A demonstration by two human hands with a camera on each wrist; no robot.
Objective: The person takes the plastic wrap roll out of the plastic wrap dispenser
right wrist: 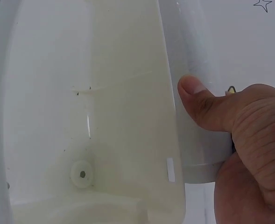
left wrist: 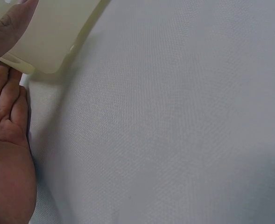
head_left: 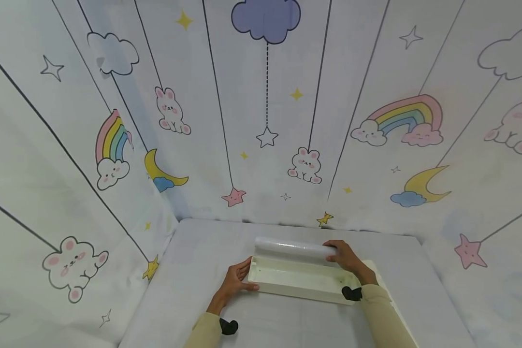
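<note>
A long cream plastic box (head_left: 304,291), its top uncovered, lies crosswise on the white surface. My left hand (head_left: 234,281) grips its left end, thumb along the front wall and fingers at the end. My right hand (head_left: 348,257) holds the right end of a shiny roll of plastic wrap (head_left: 291,246), just behind the box's back wall. In the right wrist view the thumb lies across the roll (right wrist: 195,140), beside the box's rim (right wrist: 172,107). Inside the box, a small round boss (right wrist: 82,174) and dark specks show on the floor.
A flat cream piece (head_left: 369,264) shows partly from under my right forearm, its edge running toward me. The white cloth-covered table (head_left: 200,261) meets white walls printed with clouds, stars and bears. Dark straps (head_left: 229,327) hang at the sleeves.
</note>
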